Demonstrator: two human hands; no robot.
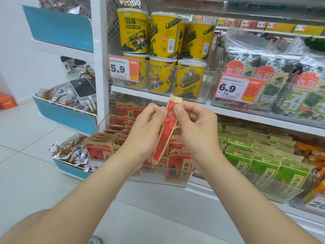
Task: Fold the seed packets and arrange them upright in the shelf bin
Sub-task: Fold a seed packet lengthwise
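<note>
Our left hand (146,126) and right hand (196,127) pinch a narrow, folded paper seed packet (167,132). Beyond it stands the clear bin (147,176).

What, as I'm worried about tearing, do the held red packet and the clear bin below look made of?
Red packet: apparently kraft-type paper, matte, tan ends with red print; it holds a sharp crease. Clear bin: rigid transparent plastic, glossy; packets show through its front wall.
</note>
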